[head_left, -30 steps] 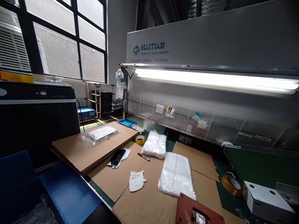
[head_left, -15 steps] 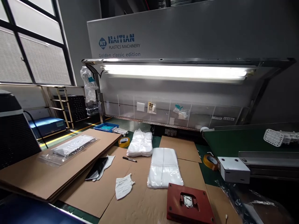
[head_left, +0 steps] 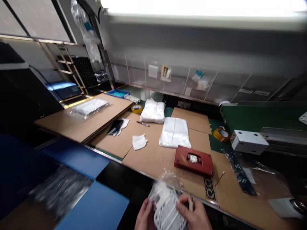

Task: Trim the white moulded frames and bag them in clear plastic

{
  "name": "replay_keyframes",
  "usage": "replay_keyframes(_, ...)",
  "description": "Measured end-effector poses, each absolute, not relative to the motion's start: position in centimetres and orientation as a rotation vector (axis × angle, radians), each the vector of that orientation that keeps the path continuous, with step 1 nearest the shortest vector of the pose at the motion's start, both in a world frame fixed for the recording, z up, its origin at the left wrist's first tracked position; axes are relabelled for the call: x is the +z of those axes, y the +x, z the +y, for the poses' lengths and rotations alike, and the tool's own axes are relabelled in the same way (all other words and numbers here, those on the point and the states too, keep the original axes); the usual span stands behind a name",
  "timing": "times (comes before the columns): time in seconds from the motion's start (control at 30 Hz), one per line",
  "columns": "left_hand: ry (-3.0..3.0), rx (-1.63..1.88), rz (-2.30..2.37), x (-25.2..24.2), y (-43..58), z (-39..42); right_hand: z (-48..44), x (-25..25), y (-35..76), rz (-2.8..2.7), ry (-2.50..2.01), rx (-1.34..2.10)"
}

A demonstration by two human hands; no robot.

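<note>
At the bottom of the view, a white plastic part (head_left: pixel 168 209) with slotted edges is held between my two hands, in front of the table edge. A clear plastic bag (head_left: pixel 169 179) covers its far end. My left hand (head_left: pixel 144 215) is closed on the left side of the part and bag. My right hand (head_left: pixel 195 212) grips the right side, with a small beige strip (head_left: pixel 191 203) sticking up between its fingers; I cannot tell what it is. Beyond them, a red block (head_left: pixel 203 161) with a small white piece (head_left: pixel 193 158) in its recess sits on the cardboard.
Stacks of white bags (head_left: pixel 174 132) lie mid-table, near a pen (head_left: pixel 143 123), a white cloth piece (head_left: pixel 139 142) and a tape roll (head_left: pixel 222 134). A cotton swab (head_left: pixel 220 178) and black ringed strip (head_left: pixel 209 188) lie right. Blue sheets (head_left: pixel 96 204) are low left.
The view has tilted down, so the table sits higher in it. Both hands, holding the bagged white part, have come into view at the bottom.
</note>
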State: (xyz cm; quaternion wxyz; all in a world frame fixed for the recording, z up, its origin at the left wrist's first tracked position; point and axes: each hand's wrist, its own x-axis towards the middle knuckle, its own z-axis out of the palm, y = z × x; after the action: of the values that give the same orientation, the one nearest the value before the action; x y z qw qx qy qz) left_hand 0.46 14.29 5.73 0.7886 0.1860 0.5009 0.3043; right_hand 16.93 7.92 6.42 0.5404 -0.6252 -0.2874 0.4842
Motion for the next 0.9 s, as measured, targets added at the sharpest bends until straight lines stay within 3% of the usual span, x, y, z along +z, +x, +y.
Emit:
replay_keyframes(0.07,0.224,0.797,1.022,4.8,0.5,13.2,7.5,6.0,16.1,-0.344,-1.423,1.196)
replay_keyframes(0.2,0.146,0.771,1.039,4.6,0.6,11.4,7.0,5.8,14.9,-0.185,-1.44,1.251)
replay_keyframes(0.43,0.405,0.816,1.107,6.3,-1.2,11.3,5.9,5.5,14.2,-0.424,-1.545,1.278)
replay_keyframes(0.63,1.017,0.896,1.302,7.0,-3.3,11.9,6.5,5.7,15.3,-0.759,-1.595,1.302)
replay_keyframes(0.9,0.681,0.746,1.149,6.0,-3.6,12.4,6.9,4.3,14.3,-0.536,-1.464,1.388)
